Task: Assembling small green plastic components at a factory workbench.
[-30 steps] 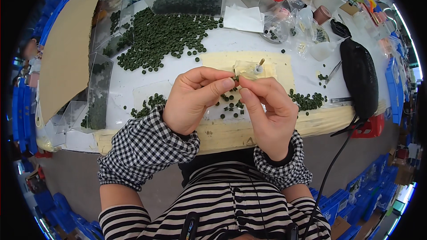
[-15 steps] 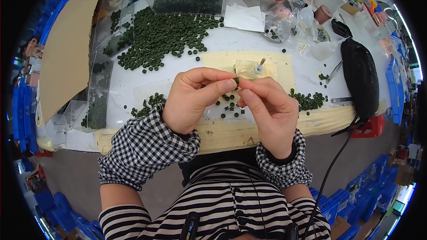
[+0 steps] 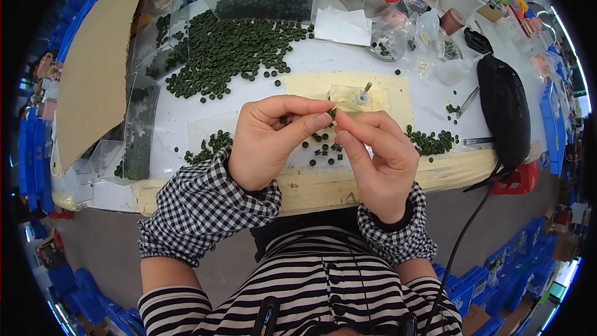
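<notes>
- The left hand point(image 3: 270, 140) and the right hand point(image 3: 376, 155) have stayed together over the near edge of the table point(image 3: 398, 96) across the last second; neither has travelled, only the fingertips have worked a little
- Both hands are pinched shut, thumb against forefinger, on one small dark green disc point(image 3: 333, 114) held between the two sets of fingertips, just above the table
- The right thumb seems to have crept a touch closer to the left one than a moment ago, so I'd say the fiddly part with this single piece is in hand, not finished
- Just behind the fingertips stands a small clear fixture with a metal pin point(image 3: 362, 94), on a pale yellow mat point(image 3: 398, 90); it has not shifted
- A few loose green discs point(image 3: 323, 146) lie on the mat under the hands, another small cluster point(image 3: 430, 142) sits to the right, and the big heap of discs point(image 3: 230, 56) spreads further back on the left, all as before
- A black pouch point(image 3: 505, 109) lies at the right edge, untouched
- Nothing has been set down or picked up in this stretch
</notes>
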`<action>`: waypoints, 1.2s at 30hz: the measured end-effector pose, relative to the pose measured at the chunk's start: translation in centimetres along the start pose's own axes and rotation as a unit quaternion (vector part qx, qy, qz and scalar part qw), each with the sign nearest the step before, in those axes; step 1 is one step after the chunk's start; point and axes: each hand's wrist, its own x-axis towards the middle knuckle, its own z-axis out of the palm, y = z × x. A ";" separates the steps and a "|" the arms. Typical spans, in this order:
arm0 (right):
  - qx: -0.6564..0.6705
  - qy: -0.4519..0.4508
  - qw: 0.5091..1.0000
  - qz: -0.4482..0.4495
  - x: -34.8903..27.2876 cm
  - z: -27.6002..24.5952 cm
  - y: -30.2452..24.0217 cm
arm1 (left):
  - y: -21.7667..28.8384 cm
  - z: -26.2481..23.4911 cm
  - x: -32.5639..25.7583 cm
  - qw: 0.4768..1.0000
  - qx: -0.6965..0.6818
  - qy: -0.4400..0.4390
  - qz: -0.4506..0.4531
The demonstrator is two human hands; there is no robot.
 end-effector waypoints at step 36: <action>-0.077 -0.043 0.992 -0.092 0.7 -0.9 0.9 | -0.4 -0.2 0.3 1.000 -0.010 -0.003 0.000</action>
